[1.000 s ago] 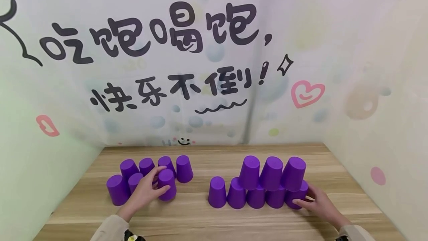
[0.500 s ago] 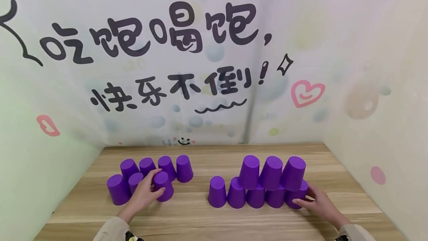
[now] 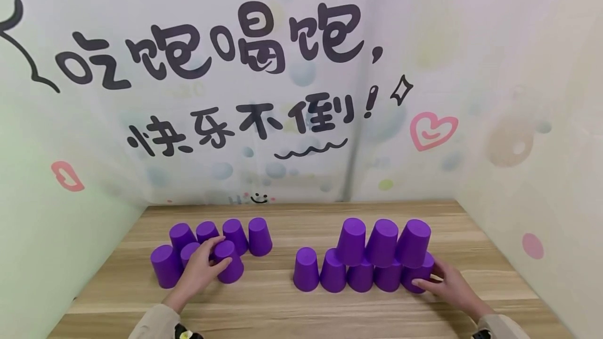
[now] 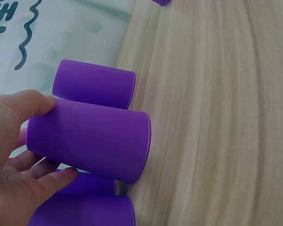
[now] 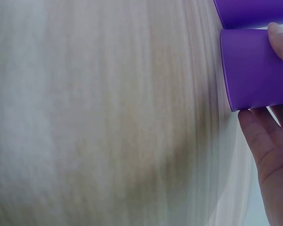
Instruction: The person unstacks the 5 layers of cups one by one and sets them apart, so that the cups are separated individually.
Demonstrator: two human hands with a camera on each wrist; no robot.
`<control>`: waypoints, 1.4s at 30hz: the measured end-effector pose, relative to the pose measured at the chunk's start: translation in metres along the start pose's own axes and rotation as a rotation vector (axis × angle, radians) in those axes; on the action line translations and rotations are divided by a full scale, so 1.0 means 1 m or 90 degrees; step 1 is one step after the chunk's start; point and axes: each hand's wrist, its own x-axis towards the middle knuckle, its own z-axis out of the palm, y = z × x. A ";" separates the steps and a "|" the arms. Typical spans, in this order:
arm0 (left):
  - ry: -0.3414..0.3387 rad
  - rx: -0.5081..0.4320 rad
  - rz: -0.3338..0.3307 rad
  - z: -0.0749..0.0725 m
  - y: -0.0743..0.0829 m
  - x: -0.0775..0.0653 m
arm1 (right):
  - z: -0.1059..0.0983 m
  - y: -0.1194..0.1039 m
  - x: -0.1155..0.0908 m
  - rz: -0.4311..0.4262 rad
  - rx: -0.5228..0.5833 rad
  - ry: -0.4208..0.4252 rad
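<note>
My left hand (image 3: 202, 263) grips an upside-down purple cup (image 3: 231, 266), thumb on one side and fingers on the other. The left wrist view shows this cup (image 4: 92, 141) close up, held near its narrow end. More upside-down purple cups (image 3: 166, 268) stand beside and behind that hand. On the right, a row of several purple cups (image 3: 306, 271) carries a second layer of three cups (image 3: 383, 245). My right hand (image 3: 452, 286) holds the rightmost bottom cup (image 3: 414, 279), thumb in front. In the right wrist view its fingers (image 5: 259, 132) lie along that cup's side (image 5: 254, 70).
The cups stand on a wood-grain table (image 3: 282, 313). A printed white backdrop (image 3: 301, 182) with large black lettering rises at the table's far edge, and pale walls close in on both sides. At the back left, a single cup (image 3: 260, 237) ends the rear row.
My left hand and the cup in it have shifted slightly left, toward the other front cups. The right hand and the two-layer stack have stayed in place.
</note>
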 end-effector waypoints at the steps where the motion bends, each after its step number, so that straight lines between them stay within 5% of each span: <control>1: 0.001 0.010 0.003 0.000 0.000 0.000 | 0.000 0.000 0.000 0.000 0.000 -0.001; 9: 0.017 0.080 0.030 -0.001 -0.001 -0.002 | 0.000 0.000 0.000 0.000 0.008 -0.004; 17: 0.011 0.088 0.029 -0.003 -0.001 -0.004 | 0.002 0.001 0.000 -0.006 0.008 0.001; 24: 0.038 0.070 0.092 -0.012 0.010 0.003 | 0.002 0.002 -0.001 -0.001 0.001 0.005; 33: 0.036 0.036 0.152 -0.014 0.057 0.033 | 0.001 0.003 -0.003 0.011 -0.001 0.001; 42: 0.006 -0.046 0.269 0.030 0.114 0.059 | 0.000 0.003 -0.001 0.013 -0.002 0.000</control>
